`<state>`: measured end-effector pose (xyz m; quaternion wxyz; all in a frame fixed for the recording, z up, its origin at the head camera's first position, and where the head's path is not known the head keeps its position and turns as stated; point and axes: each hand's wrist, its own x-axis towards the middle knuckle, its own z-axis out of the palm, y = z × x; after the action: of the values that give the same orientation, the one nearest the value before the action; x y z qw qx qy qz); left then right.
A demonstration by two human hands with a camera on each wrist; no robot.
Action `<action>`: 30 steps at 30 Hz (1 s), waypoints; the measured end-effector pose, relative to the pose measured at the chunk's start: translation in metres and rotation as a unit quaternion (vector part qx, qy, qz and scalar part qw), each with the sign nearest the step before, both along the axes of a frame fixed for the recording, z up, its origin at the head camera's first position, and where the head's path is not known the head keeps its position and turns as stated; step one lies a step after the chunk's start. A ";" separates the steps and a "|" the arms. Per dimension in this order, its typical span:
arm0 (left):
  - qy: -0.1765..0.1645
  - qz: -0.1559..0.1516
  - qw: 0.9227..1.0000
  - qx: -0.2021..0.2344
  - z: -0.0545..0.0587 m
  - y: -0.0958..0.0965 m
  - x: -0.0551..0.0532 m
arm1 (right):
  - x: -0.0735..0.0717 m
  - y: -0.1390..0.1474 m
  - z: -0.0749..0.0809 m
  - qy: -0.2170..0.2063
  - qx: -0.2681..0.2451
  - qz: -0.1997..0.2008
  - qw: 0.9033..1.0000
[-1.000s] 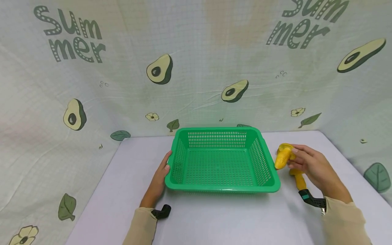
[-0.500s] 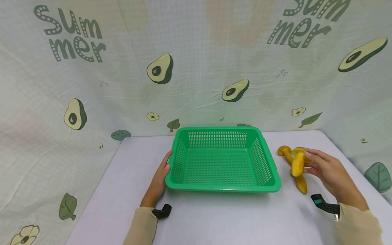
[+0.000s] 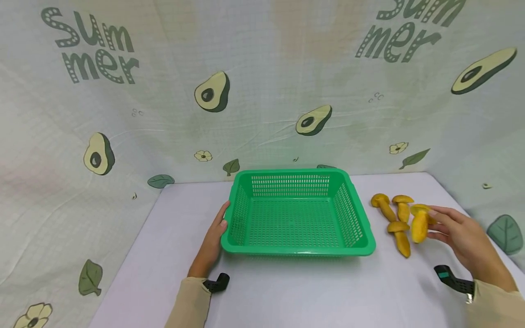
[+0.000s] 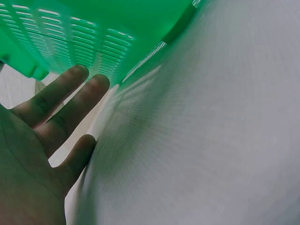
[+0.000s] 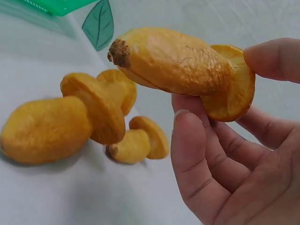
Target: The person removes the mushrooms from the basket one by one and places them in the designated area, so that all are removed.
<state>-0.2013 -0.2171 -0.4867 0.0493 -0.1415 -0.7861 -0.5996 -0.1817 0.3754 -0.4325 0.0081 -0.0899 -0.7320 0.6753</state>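
Observation:
My right hand (image 3: 467,237) pinches a yellow mushroom (image 3: 419,225) at its cap, right of the basket. In the right wrist view the brown-tipped stem of this mushroom (image 5: 173,63) points left, away from the palm. Three similar mushrooms lie close together on the table just left of it: a back-left mushroom (image 3: 383,206), a back-right mushroom (image 3: 404,211) and a front mushroom (image 3: 399,238). My left hand (image 3: 210,248) rests against the left side of a green plastic basket (image 3: 295,251). Its fingers (image 4: 70,112) reach out straight along the slotted outer wall.
The basket has a slotted floor and holds nothing. It stands mid-table on a white tabletop (image 3: 295,296). Behind and beside the table hangs a pale cloth (image 3: 262,91) printed with avocados, leaves and lettering.
The right hand has moved right, away from the basket, with the mushroom still pinched. The mushrooms it covered before now show on the table. The left hand has stayed put.

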 end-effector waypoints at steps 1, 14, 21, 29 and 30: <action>0.000 -0.001 1.000 0.000 0.000 0.000 0.000 | 0.000 0.002 -0.001 -0.003 0.007 -0.003 1.000; -0.010 -0.002 1.000 0.004 0.002 -0.002 0.001 | -0.001 0.014 -0.011 -0.049 0.106 -0.020 0.993; -0.007 -0.008 1.000 0.003 0.001 -0.002 0.000 | 0.000 0.021 -0.026 -0.089 0.203 -0.010 0.975; 0.002 -0.012 1.000 0.005 0.001 -0.002 0.000 | -0.001 0.022 -0.033 -0.094 0.210 -0.014 0.973; 0.003 -0.012 1.000 0.005 0.001 -0.002 0.000 | -0.001 0.023 -0.033 -0.094 0.212 -0.014 0.973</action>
<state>-0.2010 -0.2192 -0.4855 0.0451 -0.1523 -0.7814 -0.6035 -0.1827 0.3981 -0.4656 -0.0319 -0.1596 -0.8545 0.4933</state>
